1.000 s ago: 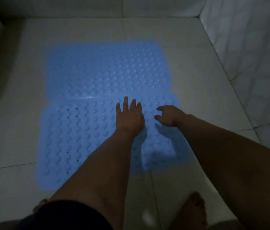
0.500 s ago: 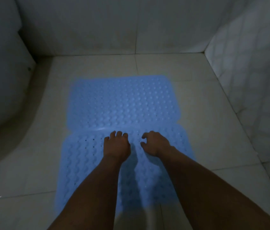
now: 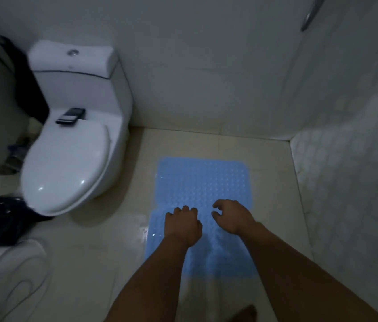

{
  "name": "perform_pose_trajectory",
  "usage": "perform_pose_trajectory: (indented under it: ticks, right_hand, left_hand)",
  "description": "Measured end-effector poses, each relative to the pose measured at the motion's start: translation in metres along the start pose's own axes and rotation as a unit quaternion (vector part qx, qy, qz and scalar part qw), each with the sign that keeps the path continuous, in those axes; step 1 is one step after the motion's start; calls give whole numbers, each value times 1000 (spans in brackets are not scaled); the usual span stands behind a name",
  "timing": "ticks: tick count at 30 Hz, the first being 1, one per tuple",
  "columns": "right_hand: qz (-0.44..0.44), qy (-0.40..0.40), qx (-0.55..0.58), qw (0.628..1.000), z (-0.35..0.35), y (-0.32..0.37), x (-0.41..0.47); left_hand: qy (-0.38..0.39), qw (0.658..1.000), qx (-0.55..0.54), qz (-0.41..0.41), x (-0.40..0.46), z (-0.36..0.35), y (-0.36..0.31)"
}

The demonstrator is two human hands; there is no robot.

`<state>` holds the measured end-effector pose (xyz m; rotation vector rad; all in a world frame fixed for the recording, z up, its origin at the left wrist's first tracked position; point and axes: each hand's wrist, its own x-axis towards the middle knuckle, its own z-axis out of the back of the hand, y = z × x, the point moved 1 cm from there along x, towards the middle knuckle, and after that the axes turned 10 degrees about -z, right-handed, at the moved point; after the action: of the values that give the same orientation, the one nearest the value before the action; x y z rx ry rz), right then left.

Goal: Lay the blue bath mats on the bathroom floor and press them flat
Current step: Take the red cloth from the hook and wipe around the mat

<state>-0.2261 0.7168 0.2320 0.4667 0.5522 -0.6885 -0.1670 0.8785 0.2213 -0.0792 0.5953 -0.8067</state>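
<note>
Two mats: far blue mat (image 3: pixel 203 180) and near blue mat (image 3: pixel 220 256) lie end to end on the floor (image 3: pixel 104 242), toward its right side, near the right wall and short of the back wall; where they meet is under the hands.
Far left: dark bundle (image 3: pixel 0 219) on the floor beside the toilet bowl, something white (image 3: pixel 9 270) in front of it.
Toilet: white toilet (image 3: pixel 67 168), lid down, against the back wall at the floor's left side; a small dark device (image 3: pixel 70 116) lies on it behind the lid.
Left hand: left hand (image 3: pixel 182 225) sits over the near mat's far end, fingers curled under, gripping nothing; whether the knuckles touch the mat I cannot tell.
Right hand: right hand (image 3: pixel 231 216) just beside it, over the seam, fingers loosely bent downward, holding nothing.
Bottom edge: a bare foot (image 3: pixel 245 313) on the floor.
Upper right: metal fitting (image 3: pixel 311 13) on the wall.
</note>
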Motion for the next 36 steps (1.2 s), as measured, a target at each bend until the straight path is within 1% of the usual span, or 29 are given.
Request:
perform_pose_trajectory:
  ticks: [2, 5, 9, 12, 13, 16, 18, 20, 23, 24, 26, 27, 29, 31, 33, 36]
  right_hand:
    - [8, 14, -1, 1000, 40, 44, -47]
    - [34, 27, -10, 999, 71, 94, -90]
    - [90, 29, -30, 995, 93, 162, -128]
    - [133, 31, -64, 989, 102, 201, -135]
    - [161, 32, -79, 983, 103, 216, -137]
    - [228, 32, -116, 966, 101, 258, -142]
    - [295, 38, -132, 945, 94, 290, -155]
    - [377, 58, -136, 914, 79, 334, -187]
    - [478, 86, -154, 861, 66, 392, -249]
    - [515, 90, -154, 838, 60, 414, -277]
    - [558, 113, -125, 812, 56, 449, -321]
    - [588, 127, -110, 791, 53, 465, -355]
    - [650, 164, -83, 737, 49, 490, -431]
    - [715, 204, -65, 666, 44, 501, -520]
    - [751, 252, -30, 609, 40, 503, -591]
    - [768, 381, 8, 515, 43, 485, -689]
  left_hand:
    - [3, 1000, -5, 2, -51, 50, 4]
    - [-2, 1000, 6, 14, -104, 96, 20]
    - [-35, 997, 4, 68, -154, 138, 62]
    - [-74, 989, -30, 124, -175, 161, 88]
    - [-98, 983, -42, 148, -187, 169, 95]
    - [-159, 960, -50, 224, -232, 184, 106]
    - [-187, 937, -52, 290, -275, 185, 107]
    - [-207, 902, -52, 375, -338, 182, 110]
    - [-264, 838, -26, 476, -431, 180, 106]
    - [-283, 809, -11, 515, -468, 182, 99]
    - [-331, 758, 17, 562, -522, 195, 83]
    - [-353, 728, 29, 587, -553, 202, 69]
    - [-397, 660, 68, 634, -611, 212, 32]
    - [-447, 574, 114, 677, -669, 214, -17]
    - [-490, 497, 155, 699, -709, 217, -66]
    - [-538, 414, 223, 699, -743, 228, -144]
